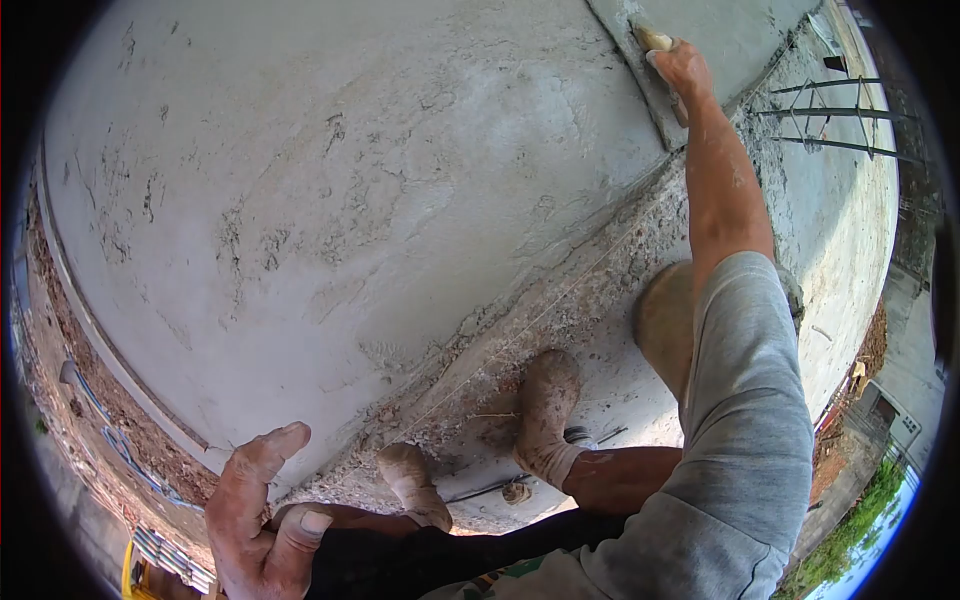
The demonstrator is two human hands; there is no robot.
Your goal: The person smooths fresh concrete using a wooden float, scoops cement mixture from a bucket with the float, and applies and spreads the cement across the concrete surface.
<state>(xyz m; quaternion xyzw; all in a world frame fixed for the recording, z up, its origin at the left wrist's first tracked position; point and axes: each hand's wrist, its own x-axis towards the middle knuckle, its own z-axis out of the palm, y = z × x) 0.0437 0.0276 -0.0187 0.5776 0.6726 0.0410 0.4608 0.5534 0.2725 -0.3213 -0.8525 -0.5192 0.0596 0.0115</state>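
Trowel (659, 104) (right hand (683, 70)) aslant, handle-end (653, 39) up-left

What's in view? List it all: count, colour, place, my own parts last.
Concrete surface: 1, grey, left to upper centre.
String: 1, pale, along the concrete's lower edge.
Hand float: 1, tan handle, upper right.
Rebar cage: 1, dark, upper right.
Rounded object: 1, tan, beside the sleeve, unidentifiable.
Hose or cord: 1, blue, lower left.
Soil: uncounted, reddish, left.
Plants: uncounted, green, lower right.
Feet: 2, mud-caked grey-brown, lower centre.
Sleeve: 1, grey, lower right.
Left hand: 1, bare, lower left.
Right hand: 1, bare, gripping the float.
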